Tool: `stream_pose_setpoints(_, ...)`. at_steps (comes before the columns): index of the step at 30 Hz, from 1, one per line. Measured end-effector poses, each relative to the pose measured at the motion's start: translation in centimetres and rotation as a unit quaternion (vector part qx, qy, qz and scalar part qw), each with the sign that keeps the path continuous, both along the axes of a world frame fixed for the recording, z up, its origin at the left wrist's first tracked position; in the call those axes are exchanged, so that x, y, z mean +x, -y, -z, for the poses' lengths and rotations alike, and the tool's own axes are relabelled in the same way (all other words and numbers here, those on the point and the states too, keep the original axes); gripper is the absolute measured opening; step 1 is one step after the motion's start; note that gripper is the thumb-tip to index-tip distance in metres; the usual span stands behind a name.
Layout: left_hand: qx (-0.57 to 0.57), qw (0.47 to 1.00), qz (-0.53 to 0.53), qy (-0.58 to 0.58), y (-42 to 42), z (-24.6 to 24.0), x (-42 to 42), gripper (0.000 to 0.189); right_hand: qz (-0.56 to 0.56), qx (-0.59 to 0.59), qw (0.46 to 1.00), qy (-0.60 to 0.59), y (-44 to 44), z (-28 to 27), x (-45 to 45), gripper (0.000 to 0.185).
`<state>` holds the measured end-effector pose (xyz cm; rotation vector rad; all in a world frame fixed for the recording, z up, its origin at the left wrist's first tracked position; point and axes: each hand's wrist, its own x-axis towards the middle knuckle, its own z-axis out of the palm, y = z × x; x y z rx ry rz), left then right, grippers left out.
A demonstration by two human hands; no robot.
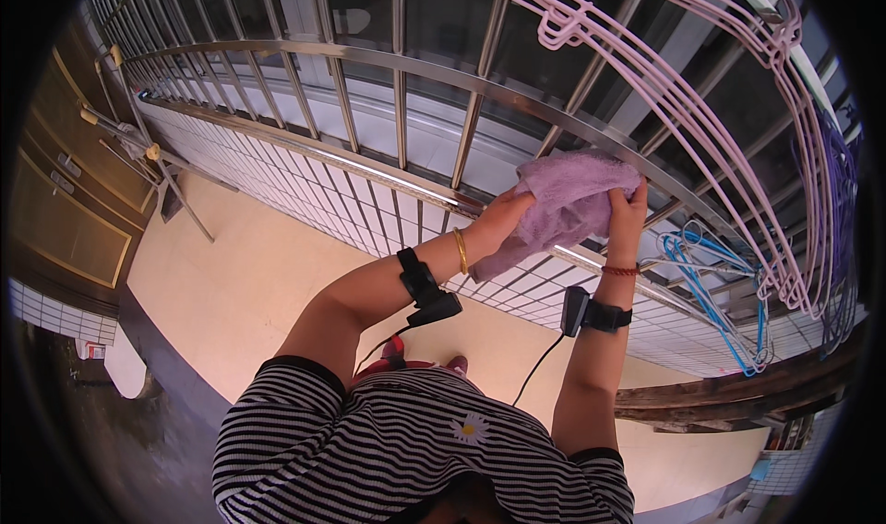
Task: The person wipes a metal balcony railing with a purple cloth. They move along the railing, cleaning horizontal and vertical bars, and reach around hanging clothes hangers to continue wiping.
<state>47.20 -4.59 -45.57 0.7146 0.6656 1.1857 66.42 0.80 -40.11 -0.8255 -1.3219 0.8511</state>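
Observation:
A crumpled purple cloth (564, 202) is held up between my two hands, in front of a window grille of metal bars (477, 119). My left hand (504, 221) grips its left side, and the fingers are hidden behind the fabric. On the right side, my right hand (628, 209) pinches the cloth near its upper corner, thumb in front. A lower corner of the cloth hangs down past my left wrist. Whether the cloth touches the bars I cannot tell.
Pink clothes hangers (664, 101) hang at the upper right, with blue and white hangers (734, 295) below them. Stacked wooden planks (699, 406) lie at the right. A metal folding rack (156, 153) stands at the left by brown doors (69, 226). White tiles (277, 171) cover the wall beneath the grille.

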Motion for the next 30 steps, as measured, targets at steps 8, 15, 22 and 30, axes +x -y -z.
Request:
stream_pose_setpoints(8,-0.057,0.984,0.131,-0.108,0.8,8.6,-0.8,0.051,0.066,-0.103,0.989,0.080,-1.2,10.9,0.5,0.036)
stream_pose_setpoints(15,-0.018,0.928,0.320,-0.191,2.8,10.4,-3.0,0.057,0.155,-0.098,0.946,0.267,-0.4,14.0,0.7,0.042)
stream_pose_setpoints(22,-0.086,0.878,0.353,-0.311,4.3,12.8,-6.9,0.065,0.163,-0.092,0.941,0.282,0.0,13.4,-0.2,0.038)
stream_pose_setpoints(30,0.050,0.725,0.345,-0.595,4.0,16.9,-9.7,0.055,0.247,-0.095,0.915,0.306,2.7,14.6,-1.3,0.043)
